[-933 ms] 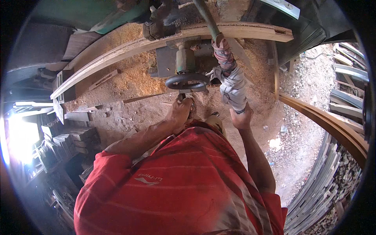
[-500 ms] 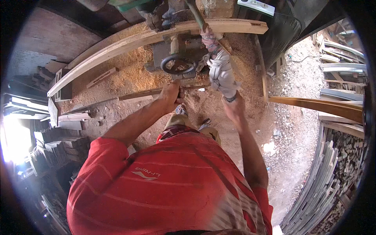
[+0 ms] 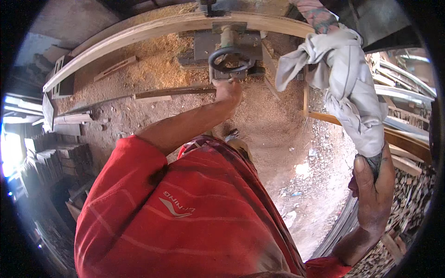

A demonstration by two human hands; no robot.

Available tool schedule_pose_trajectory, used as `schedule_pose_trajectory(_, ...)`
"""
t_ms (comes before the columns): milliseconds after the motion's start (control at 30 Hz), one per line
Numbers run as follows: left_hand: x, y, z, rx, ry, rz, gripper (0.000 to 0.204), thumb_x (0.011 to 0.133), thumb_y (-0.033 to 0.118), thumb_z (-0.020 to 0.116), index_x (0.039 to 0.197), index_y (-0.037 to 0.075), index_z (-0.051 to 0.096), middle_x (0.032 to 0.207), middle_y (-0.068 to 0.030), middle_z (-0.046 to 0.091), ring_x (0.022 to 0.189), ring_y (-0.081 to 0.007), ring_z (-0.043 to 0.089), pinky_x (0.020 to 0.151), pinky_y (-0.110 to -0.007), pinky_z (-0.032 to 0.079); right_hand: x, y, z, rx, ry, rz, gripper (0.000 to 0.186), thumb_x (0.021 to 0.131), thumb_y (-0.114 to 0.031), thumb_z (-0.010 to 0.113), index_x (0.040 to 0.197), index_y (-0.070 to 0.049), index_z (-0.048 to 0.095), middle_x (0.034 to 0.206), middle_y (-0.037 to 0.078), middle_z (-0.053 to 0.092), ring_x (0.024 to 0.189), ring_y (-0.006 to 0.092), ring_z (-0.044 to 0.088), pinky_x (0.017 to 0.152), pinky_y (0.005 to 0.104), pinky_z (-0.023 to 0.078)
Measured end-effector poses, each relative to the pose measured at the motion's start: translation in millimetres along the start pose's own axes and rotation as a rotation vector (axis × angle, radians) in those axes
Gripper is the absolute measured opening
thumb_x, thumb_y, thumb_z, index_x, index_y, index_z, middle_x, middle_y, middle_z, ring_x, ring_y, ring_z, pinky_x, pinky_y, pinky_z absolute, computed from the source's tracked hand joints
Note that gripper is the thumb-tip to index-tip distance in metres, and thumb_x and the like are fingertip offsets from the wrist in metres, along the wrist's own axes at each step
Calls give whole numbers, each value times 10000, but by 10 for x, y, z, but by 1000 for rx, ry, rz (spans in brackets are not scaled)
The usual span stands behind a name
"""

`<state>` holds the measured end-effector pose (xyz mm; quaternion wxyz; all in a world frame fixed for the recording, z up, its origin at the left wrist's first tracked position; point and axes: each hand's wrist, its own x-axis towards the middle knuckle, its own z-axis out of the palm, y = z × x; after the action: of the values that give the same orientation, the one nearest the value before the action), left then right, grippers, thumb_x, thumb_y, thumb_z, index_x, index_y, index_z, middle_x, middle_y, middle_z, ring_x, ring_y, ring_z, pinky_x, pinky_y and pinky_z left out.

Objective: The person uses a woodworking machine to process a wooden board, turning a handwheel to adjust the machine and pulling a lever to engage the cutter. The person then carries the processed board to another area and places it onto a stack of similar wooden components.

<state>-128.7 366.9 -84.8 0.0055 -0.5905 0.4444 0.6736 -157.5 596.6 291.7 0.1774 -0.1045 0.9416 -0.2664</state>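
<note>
My left hand (image 3: 226,92) is closed on a metal fitting at the machine just below a black handwheel (image 3: 230,69), which has a greenish shaft (image 3: 228,38). At the right, my right hand (image 3: 373,194) grips the lower end of a long lever (image 3: 352,97) wrapped in white cloth, with patterned pink-grey wrapping higher up. Behind the handwheel a long pale wooden beam (image 3: 259,23) crosses the machine; the lever's top covers its right end.
Sawdust (image 3: 157,55) covers the floor around the machine base. A loose wooden strip (image 3: 153,98) lies to the left. Stacked planks (image 3: 65,155) stand at the left, a brown curved board (image 3: 320,116) at the right, and piled offcuts (image 3: 412,213) beyond.
My right hand and the wrapped lever have swung out to the right and now appear much nearer the camera. My left arm reaches further across, its hand still by the handwheel.
</note>
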Motion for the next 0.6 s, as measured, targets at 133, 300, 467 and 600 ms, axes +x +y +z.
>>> schedule_pose_trajectory(133,454,-277,95,-210,91,-130,721,957,581,455,1446,59,370,1254,-139,556,1101,-282,535,936,-373,412,47,-42,73,139,-133,122,634,907,-211,652,1430,45,404,901,73,610,663,108,570,545,247,473)
schedule_pose_trajectory(300,376,-323,50,71,271,493,522,974,352,500,1386,47,404,1007,-145,643,773,-260,629,691,-422,494,258,289,431,300,-284,204,405,870,-179,706,1193,1,540,730,18,612,564,67,546,469,225,428)
schedule_pose_trajectory(467,-253,205,-22,172,97,90,746,970,323,555,1503,-58,201,1293,-303,582,1209,-387,582,1015,-430,454,611,911,1161,422,-408,189,209,871,-187,727,903,-10,621,643,18,616,516,72,553,452,245,425)
schedule_pose_trajectory(600,-182,88,-96,159,79,134,696,984,261,530,1493,-50,171,1286,-305,564,1187,-365,588,1007,-419,450,1068,1468,2102,426,-307,28,197,852,-163,743,758,-29,634,647,-2,605,514,65,531,469,257,409)
